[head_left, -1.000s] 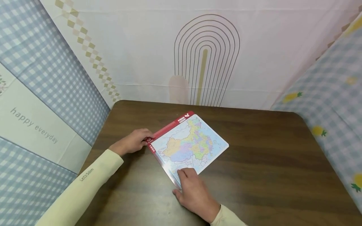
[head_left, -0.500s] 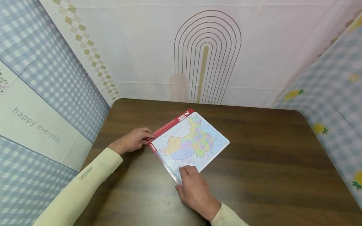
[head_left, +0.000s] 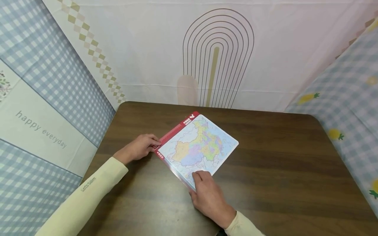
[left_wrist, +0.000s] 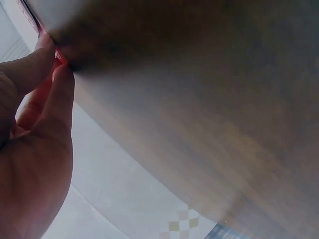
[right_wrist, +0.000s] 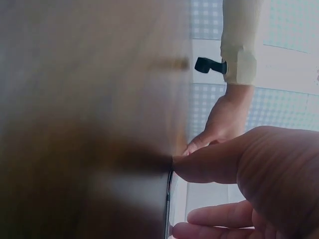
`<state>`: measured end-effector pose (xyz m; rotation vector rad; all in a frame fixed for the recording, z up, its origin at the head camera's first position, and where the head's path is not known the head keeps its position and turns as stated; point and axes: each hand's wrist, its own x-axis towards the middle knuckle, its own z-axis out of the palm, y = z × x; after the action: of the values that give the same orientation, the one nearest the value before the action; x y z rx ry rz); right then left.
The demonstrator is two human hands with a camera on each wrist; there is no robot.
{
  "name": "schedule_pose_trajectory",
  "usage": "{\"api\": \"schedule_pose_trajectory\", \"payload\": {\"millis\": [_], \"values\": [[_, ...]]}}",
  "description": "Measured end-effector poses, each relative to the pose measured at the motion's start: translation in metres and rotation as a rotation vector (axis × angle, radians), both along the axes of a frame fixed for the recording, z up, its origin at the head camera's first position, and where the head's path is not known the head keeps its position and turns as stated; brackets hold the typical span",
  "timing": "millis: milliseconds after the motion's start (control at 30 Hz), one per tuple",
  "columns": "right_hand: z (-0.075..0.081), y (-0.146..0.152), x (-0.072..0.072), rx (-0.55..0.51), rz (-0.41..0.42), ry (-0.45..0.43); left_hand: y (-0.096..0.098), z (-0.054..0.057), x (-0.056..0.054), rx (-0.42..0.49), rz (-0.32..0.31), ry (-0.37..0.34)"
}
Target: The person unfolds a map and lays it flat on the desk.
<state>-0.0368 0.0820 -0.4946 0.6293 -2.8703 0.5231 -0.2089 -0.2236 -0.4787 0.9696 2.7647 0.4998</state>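
Note:
A flat map board [head_left: 193, 150] with a printed, coloured map and a red band along its far-left side lies slantwise on the wooden table. My left hand [head_left: 144, 146] pinches the red left corner between thumb and fingers; in the left wrist view the thumb and finger [left_wrist: 62, 94] meet at that red edge. At the near corner my right hand [head_left: 211, 198] grips the board, fingers over the printed face and covering part of it. The right wrist view has the thumb [right_wrist: 209, 162] against the board's thin edge [right_wrist: 168, 204], with the other fingers on its printed side.
The brown wooden table [head_left: 280, 170] has rounded far corners. A white cloth with an arch pattern [head_left: 218, 59] hangs behind it. Checked cloths stand at the left [head_left: 73, 65] and right [head_left: 342, 98]. A black strap-like piece [right_wrist: 209, 64] sits on the left sleeve.
The map board has turned slightly counterclockwise about its left corner. My right hand has moved a little right and away from me with the near corner; my left hand has stayed nearly still.

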Motion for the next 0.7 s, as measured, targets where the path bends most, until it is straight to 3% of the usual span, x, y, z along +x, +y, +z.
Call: {"api": "schedule_pose_trajectory", "payload": {"millis": [233, 467, 700], "values": [[0.003, 0.011, -0.001, -0.03, -0.024, -0.027, 0.003, 0.0, 0.018, -0.026, 0.053, -0.016], [0.002, 0.027, -0.007, -0.038, -0.025, -0.036, 0.009, -0.001, 0.041, 0.012, 0.094, -0.027], [0.001, 0.047, -0.018, -0.05, 0.043, -0.068, 0.018, 0.001, 0.062, 0.005, 0.147, -0.037]]}}
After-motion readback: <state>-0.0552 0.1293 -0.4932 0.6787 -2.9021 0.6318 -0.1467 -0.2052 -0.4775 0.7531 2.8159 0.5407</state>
